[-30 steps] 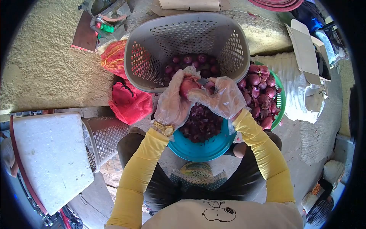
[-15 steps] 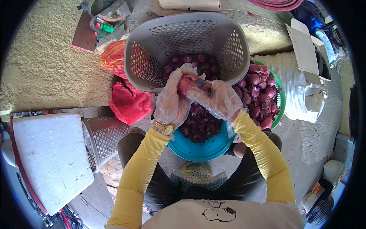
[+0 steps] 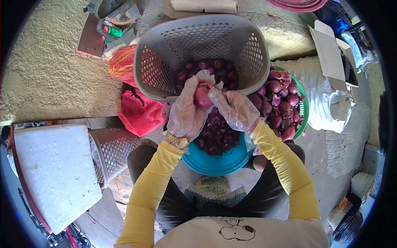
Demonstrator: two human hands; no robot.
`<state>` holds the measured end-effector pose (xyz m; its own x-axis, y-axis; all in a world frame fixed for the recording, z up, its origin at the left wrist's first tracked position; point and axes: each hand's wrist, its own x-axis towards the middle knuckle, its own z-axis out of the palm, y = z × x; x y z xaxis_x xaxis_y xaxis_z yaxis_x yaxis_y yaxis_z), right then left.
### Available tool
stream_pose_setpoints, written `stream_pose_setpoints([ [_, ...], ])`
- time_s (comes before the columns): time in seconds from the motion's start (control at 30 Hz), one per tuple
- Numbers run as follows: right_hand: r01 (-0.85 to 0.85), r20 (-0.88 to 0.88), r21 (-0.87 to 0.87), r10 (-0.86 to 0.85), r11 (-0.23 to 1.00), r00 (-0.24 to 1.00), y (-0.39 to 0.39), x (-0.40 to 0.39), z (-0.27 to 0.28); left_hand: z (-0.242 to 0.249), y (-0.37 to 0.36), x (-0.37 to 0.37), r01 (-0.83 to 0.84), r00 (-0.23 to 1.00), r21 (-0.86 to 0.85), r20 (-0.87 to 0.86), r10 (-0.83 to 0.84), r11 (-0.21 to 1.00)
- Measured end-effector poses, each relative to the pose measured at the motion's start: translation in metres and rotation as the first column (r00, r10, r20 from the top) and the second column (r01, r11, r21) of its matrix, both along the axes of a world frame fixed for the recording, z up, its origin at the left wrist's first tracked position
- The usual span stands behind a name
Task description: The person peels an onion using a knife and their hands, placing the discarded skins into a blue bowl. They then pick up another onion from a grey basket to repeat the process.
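Note:
My left hand [image 3: 188, 109], in a clear plastic glove with a gold watch at the wrist, is closed around a red onion [image 3: 202, 96]. My right hand [image 3: 237, 110], gloved too, has its thumb and curled fingers against the onion's right side. A small grey blade showed in its grip earlier; now the fingers mostly hide it. Below both hands sits a blue basin [image 3: 219, 167] with dark red onion skins [image 3: 219, 138]. Just beyond them, a grey-brown perforated basket [image 3: 202, 35] holds several smooth onions [image 3: 218, 64].
At the right, a green basket [image 3: 305, 108] is heaped with onions [image 3: 285, 99]. A red mesh sack [image 3: 142, 111] lies left. A white foam board [image 3: 56, 173] stands beside another perforated basket [image 3: 115, 144]. A white sack [image 3: 331, 105] and an opened carton [image 3: 328, 53] are farther right.
The onion has turned in my left hand and shows more of its pink side. My right hand has drawn slightly down and right, and the grey blade has dropped from clear view.

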<state>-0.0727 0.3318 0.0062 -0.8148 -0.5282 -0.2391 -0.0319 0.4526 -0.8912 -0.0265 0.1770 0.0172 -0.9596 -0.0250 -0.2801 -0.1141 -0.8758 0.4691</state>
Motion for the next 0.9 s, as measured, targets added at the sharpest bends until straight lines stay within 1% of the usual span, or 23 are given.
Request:
stream_pose_setpoints([
  [0.03,0.011,0.050,-0.026,-0.010,1.000,0.999,0.000,0.001,0.003,-0.001,0.001,0.000,-0.001,1.000,0.001,0.000,0.001,1.000],
  [0.07,0.010,0.050,-0.026,-0.008,1.000,0.999,0.000,0.000,0.007,-0.002,0.001,0.000,0.004,1.000,-0.001,-0.010,-0.004,1.000],
  [0.13,-0.053,0.024,0.060,0.052,0.997,0.998,0.001,-0.002,0.014,-0.004,0.000,0.000,0.009,1.000,-0.003,-0.020,-0.009,1.000],
  [0.17,-0.054,0.023,0.060,0.052,0.997,0.998,0.003,-0.002,0.011,-0.005,-0.001,-0.001,-0.003,0.999,-0.007,-0.034,0.003,1.000],
  [0.2,-0.113,-0.133,0.026,0.116,0.993,0.984,0.004,-0.002,0.008,-0.005,-0.003,-0.001,-0.016,0.999,-0.012,-0.048,0.016,1.000],
  [0.23,-0.177,-0.287,0.001,0.170,0.984,0.943,0.003,-0.002,0.008,-0.004,-0.005,-0.001,-0.018,0.999,-0.013,-0.049,0.017,1.000],
  [0.27,-0.179,-0.287,0.001,0.171,0.984,0.943,0.005,-0.001,0.010,-0.002,-0.007,-0.001,-0.019,0.999,-0.010,-0.042,0.019,1.000],
  [0.33,-0.072,-0.207,-0.030,0.065,0.997,0.976,0.004,-0.001,0.029,0.001,-0.007,-0.001,-0.020,0.999,-0.007,-0.035,0.020,1.000],
  [0.37,-0.073,-0.208,-0.030,0.065,0.997,0.976,0.005,-0.002,0.028,0.003,-0.006,-0.002,-0.027,0.999,0.011,-0.018,0.027,1.000],
  [0.43,0.003,-0.256,0.004,-0.002,1.000,0.967,0.006,-0.005,0.026,0.002,-0.007,-0.001,-0.034,0.999,0.027,0.000,0.034,0.999],
  [0.47,0.003,-0.256,0.004,-0.002,1.000,0.967,0.006,-0.005,0.025,-0.002,-0.008,-0.001,-0.018,1.000,0.022,-0.006,0.018,1.000],
  [0.53,0.019,-0.144,-0.048,-0.025,0.999,0.989,0.006,-0.005,0.023,-0.007,-0.010,0.001,-0.002,1.000,0.017,-0.013,0.002,1.000],
  [0.6,0.015,-0.123,-0.031,-0.019,0.999,0.992,0.005,-0.005,0.028,-0.008,-0.011,0.001,0.024,0.999,-0.006,-0.037,-0.024,1.000],
  [0.67,0.011,-0.101,-0.014,-0.013,1.000,0.995,0.005,-0.004,0.030,-0.005,-0.010,0.001,0.008,1.000,-0.006,-0.015,-0.008,1.000],
  [0.73,-0.003,-0.049,-0.057,0.000,0.998,0.999,0.006,-0.004,0.031,-0.005,-0.009,0.001,-0.006,1.000,-0.005,0.007,0.006,1.000],
  [0.83,-0.015,-0.057,-0.028,0.013,1.000,0.998,0.006,-0.004,0.035,-0.006,-0.010,0.001,0.009,1.000,-0.017,-0.028,-0.009,1.000],
  [0.9,-0.011,-0.055,-0.025,0.010,1.000,0.998,0.006,-0.004,0.034,-0.006,-0.010,0.001,0.027,0.998,0.007,-0.048,-0.027,1.000],
])
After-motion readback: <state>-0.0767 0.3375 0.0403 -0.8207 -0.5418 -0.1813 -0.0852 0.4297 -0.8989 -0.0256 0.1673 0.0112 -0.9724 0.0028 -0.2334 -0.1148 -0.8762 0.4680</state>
